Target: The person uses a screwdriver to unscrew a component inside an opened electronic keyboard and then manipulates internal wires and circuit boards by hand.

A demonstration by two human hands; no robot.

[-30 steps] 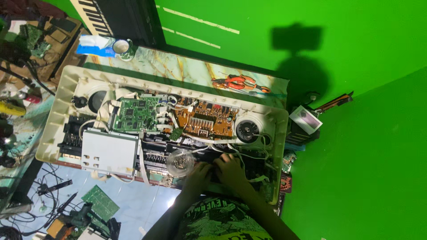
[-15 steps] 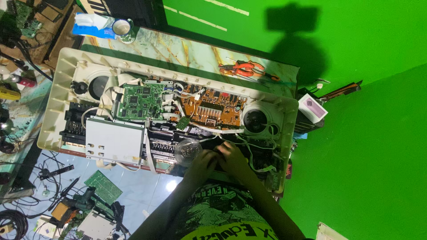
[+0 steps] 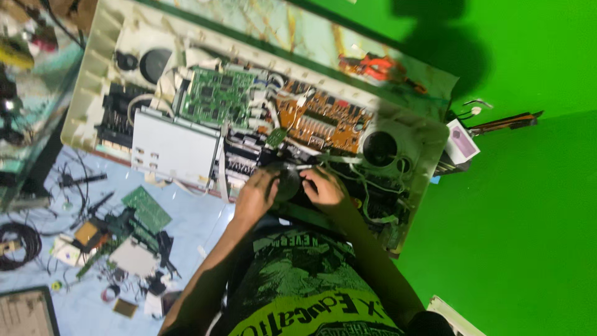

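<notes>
An opened cream electronic keyboard case (image 3: 87,81) lies across a table, its insides showing. Inside sit a green circuit board (image 3: 217,96), an orange-brown circuit board (image 3: 323,118), a white metal box (image 3: 174,146) and a round black speaker (image 3: 379,148). Both hands meet at the near edge of the case, around a dark round part (image 3: 290,183). My left hand (image 3: 256,194) curls on its left side and my right hand (image 3: 323,188) on its right. What exactly each finger grips is hidden.
Orange-handled pliers (image 3: 379,67) lie on the patterned tabletop beyond the case. A small white box (image 3: 461,140) sits at the case's right end. On the pale blue floor at left lie a loose green board (image 3: 146,208), cables (image 3: 18,242) and small parts. A green backdrop covers the right.
The camera has moved closer and lower, so the case fills more of the view. Both hands stay together at the same spot on the near edge of the case.
</notes>
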